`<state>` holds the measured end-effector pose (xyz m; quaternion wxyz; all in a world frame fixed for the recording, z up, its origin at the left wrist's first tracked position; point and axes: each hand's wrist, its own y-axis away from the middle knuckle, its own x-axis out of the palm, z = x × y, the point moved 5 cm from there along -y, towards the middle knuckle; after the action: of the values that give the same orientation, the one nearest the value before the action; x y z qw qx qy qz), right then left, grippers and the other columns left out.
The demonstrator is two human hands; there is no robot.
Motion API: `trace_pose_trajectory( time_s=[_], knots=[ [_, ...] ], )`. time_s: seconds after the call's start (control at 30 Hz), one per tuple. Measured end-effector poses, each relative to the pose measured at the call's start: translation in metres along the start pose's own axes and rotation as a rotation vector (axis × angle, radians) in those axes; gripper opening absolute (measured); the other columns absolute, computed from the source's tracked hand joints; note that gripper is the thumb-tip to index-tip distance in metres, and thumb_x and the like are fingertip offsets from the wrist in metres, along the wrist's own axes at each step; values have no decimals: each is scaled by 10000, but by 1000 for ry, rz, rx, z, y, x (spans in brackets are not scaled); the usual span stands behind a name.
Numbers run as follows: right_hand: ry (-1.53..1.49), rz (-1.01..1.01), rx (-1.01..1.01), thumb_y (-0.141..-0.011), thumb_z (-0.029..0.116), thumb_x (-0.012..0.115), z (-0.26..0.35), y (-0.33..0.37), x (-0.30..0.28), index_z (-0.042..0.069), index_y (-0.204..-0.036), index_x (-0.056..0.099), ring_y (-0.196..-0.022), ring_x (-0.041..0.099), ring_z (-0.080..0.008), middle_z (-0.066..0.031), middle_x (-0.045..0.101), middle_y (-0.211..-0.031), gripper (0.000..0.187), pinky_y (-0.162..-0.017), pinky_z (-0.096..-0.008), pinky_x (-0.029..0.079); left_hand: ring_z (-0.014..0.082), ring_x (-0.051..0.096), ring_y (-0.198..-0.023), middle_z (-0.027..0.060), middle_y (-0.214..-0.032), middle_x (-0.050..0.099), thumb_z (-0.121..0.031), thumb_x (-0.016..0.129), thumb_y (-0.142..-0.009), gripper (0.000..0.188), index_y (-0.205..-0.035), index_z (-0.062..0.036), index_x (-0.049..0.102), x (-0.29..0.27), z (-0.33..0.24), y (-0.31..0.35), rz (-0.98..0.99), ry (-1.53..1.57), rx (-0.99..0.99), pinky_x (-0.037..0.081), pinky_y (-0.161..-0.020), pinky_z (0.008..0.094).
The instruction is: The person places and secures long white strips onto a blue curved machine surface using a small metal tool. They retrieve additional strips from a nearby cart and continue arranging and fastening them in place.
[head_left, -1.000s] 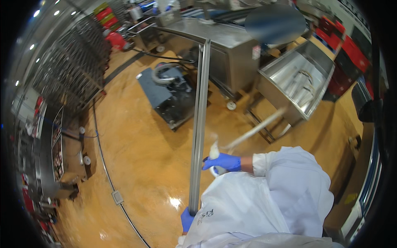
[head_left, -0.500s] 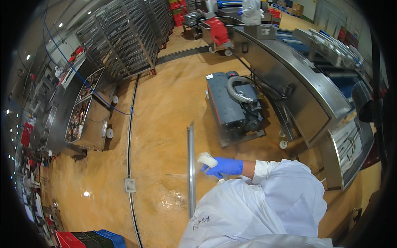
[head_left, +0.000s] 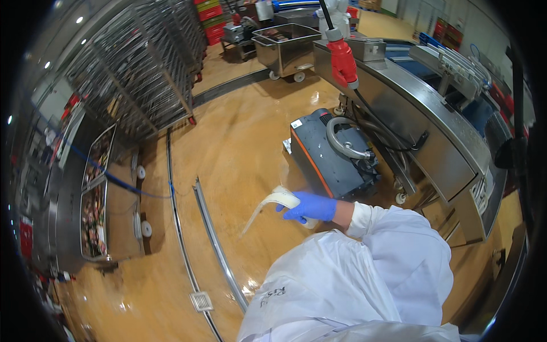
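One hand shows: the right hand (head_left: 310,207), blue-gloved, at frame centre, fingers clamped on the thick end of a pale curved strip (head_left: 268,205). Strip's long axis runs down-left from the glove, over the floor. Left hand out of view.

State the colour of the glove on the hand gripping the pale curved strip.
Blue: the glove on the right hand, seen in the head view.

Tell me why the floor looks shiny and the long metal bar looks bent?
In the head view, ceiling lights glare off the glossy floor, brightest near the drain grate; the fisheye lens curves the metal bar; the white strip in the gloved right hand is slightly blurred.
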<state>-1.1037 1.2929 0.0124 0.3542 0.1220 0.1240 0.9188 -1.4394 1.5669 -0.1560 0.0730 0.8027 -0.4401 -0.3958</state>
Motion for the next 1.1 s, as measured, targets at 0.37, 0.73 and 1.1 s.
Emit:
trace_pose_trajectory(
  time_s=[0.37, 0.73, 1.1],
  knots=[
    [-27, -172, 89, -856, 166, 692, 44, -207, -128, 51, -1115, 595, -579, 514, -84, -22, 560, -777, 300, -514, -252, 413, 212, 634, -696, 133, -753, 669, -265, 788, -726, 344, -906, -10, 643, -4, -184, -302, 67, -81, 148, 506, -663, 375],
    [-181, -446, -26, -863, 155, 664, 149, -406, -307, 46, -1102, 607, -546, 504, -90, -20, 575, -788, 269, -493, -262, 418, 216, 638, -700, 139, -753, 671, -257, 789, -723, 340, -902, -7, 644, 29, -376, -553, 146, -119, 181, 507, -666, 376],
    [-239, -649, -157, -852, 140, 662, 254, -529, -449, 50, -1057, 645, -534, 491, -76, -9, 568, -755, 224, -502, -242, 418, 220, 642, -705, 145, -754, 673, -249, 789, -720, 336, -897, -3, 644, 112, -610, -822, 420, -272, 482, 508, -670, 377]
  ],
)
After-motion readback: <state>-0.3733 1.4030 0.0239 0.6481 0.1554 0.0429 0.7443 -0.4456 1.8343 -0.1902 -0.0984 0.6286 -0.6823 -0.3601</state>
